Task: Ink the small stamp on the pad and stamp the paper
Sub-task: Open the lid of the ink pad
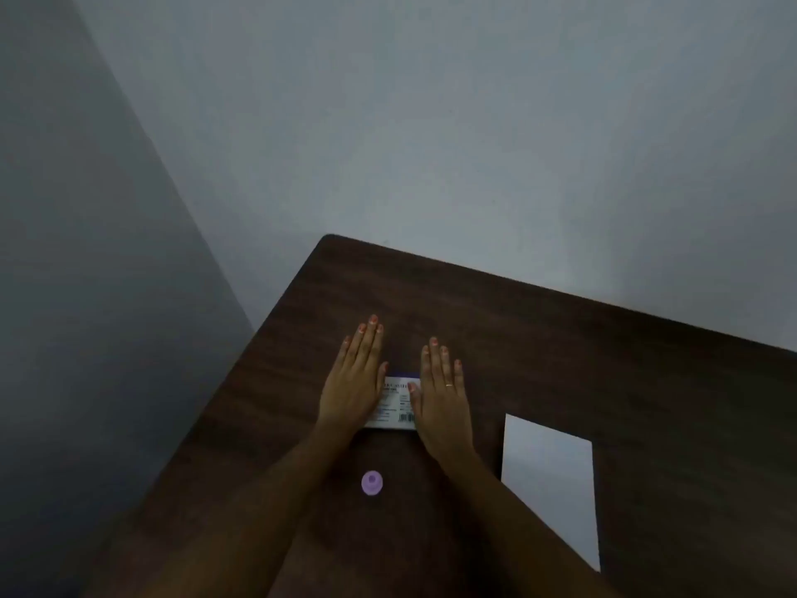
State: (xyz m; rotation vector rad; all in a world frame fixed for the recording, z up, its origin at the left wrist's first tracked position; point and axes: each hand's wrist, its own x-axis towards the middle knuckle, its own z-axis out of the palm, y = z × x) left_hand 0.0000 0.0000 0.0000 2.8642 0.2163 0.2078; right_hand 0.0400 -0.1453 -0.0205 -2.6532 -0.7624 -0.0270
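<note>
My left hand [354, 381] and my right hand [440, 399] lie flat, palms down, fingers straight, on the dark wooden table [560, 347]. Between them sits the ink pad box [394, 405], white with printed text, a barcode and a purple far edge; both hands cover its sides. The small stamp [371, 483], round and light purple, stands on the table between my forearms, nearer to me than the box and untouched. A white sheet of paper [554, 481] lies to the right of my right forearm, which hides its near left corner.
The table's far left corner [330, 237] is rounded, and its left edge runs diagonally toward me. A plain grey wall stands behind the table. Grey floor shows to the left of the table.
</note>
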